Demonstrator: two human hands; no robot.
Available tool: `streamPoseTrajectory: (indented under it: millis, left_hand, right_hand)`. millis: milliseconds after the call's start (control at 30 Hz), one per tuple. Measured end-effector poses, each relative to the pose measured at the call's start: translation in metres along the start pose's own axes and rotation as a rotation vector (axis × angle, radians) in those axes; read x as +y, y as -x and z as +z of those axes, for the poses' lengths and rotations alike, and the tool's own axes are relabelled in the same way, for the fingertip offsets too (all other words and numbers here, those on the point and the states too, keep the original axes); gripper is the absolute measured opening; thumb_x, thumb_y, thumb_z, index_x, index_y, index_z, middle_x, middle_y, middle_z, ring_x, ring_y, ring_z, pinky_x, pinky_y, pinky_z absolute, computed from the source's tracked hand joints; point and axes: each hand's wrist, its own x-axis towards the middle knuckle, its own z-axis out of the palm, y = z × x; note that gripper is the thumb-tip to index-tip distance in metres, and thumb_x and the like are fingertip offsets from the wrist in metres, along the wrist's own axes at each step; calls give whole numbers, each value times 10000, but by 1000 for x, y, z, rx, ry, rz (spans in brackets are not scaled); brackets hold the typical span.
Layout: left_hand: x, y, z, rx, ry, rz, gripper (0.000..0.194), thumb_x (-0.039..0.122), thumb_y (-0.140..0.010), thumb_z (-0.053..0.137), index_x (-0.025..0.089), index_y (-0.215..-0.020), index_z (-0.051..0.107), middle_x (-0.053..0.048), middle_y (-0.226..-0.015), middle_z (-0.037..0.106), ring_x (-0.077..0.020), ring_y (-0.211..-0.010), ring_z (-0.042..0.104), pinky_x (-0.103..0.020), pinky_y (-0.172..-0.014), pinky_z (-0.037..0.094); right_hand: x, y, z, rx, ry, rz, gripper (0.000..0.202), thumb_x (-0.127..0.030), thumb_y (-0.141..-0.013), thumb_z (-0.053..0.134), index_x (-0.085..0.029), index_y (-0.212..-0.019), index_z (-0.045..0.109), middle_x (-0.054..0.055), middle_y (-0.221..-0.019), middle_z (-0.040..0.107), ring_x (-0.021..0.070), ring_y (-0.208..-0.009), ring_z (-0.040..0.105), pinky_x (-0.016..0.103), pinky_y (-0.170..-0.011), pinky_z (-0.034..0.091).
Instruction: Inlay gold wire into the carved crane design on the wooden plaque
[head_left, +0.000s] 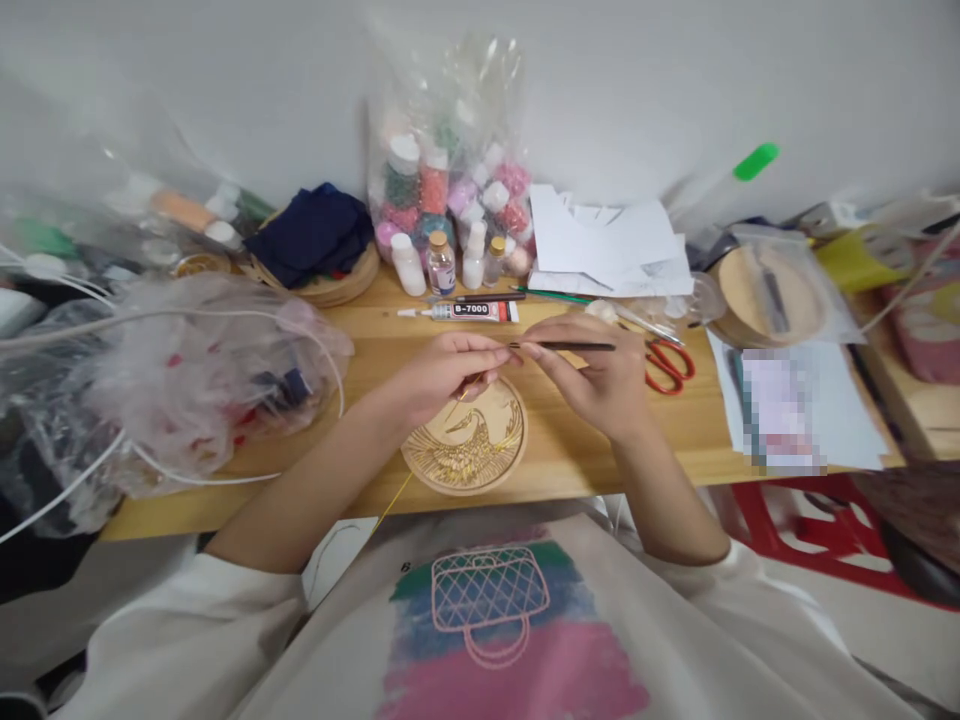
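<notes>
Black and slender, the tool point(577, 346) is gripped between the closed thumb and fingers of the right hand point(604, 385), raised above the table point(592, 455). The left hand point(461, 372) has its fingers pinched together, apparently on the yellow thread point(391, 506), close to the tool's left end; whether the thread touches that end is too small to tell.

Several things could go wrong, as I judge it. The thread slants down past the left edge of the round wooden plaque point(465, 440) and over the table's front edge, so a tug could catch it there or pull it out of the pinch. A slip of the right thumb could drop the tool onto the plaque's gold bird relief and mark it. Reaching forward carelessly could knock the B-7000 glue tube point(472, 312), just beyond the hands, or the red-handled scissors point(669, 367) near the right wrist.

The tool's long axis runs left to right, nearly level and roughly parallel to the front edge, its left end towards the left fingertips. The plaque lies flat between the forearms, near that edge; being round, it has no long axis, but its bird's beak points left.
</notes>
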Motion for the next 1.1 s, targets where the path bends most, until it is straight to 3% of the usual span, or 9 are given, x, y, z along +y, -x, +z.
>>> streamPoseTrajectory:
  millis: [300,533,667,767,933,1100]
  left_hand:
    - [-17,12,-2,-101,-152,-63,199,297,-713,735,104,-706,689,51,-501,421,-18,-366,286,-171,-380,186]
    - [-18,31,1,-105,-480,66,256,354,-751,707,128,-630,695,-5,-474,524,-89,-423,424,-214,-451,289]
    - [-13,39,3,-57,-653,199,118,190,-726,694,174,-609,693,-23,-580,594,-130,-559,473,-228,-531,283]
    - [-6,45,6,-75,-808,305,151,99,-709,649,204,-605,681,-15,-650,582,-146,-621,441,-244,-568,259]
    - [0,45,7,-135,-1142,397,192,14,-680,571,183,-606,621,12,-681,480,-118,-540,278,-274,-557,185]
    - [-4,36,4,-231,-1318,439,194,159,-833,537,183,-727,698,-12,-738,523,-138,-642,396,-262,-595,235]
  right_hand:
    - [-8,25,3,-144,55,-68,171,-251,-907,594,-177,-839,732,59,-822,774,173,-756,721,292,-697,549]
    - [-14,40,8,-149,-19,139,302,-393,-909,589,-170,-783,749,73,-799,770,172,-702,715,274,-661,537]
    - [-17,47,10,-165,-65,250,322,-431,-890,606,-172,-775,759,71,-807,773,183,-718,724,271,-655,525]
    - [-20,50,12,-193,-91,321,318,-435,-880,619,-174,-767,760,69,-796,769,179,-697,715,262,-632,501]
    - [-17,58,16,-213,-106,454,278,-357,-860,639,-155,-700,745,60,-735,751,175,-663,683,259,-613,486]
    - [-12,67,15,-195,-145,506,241,-320,-858,635,-156,-732,759,43,-712,745,171,-665,682,255,-617,495]
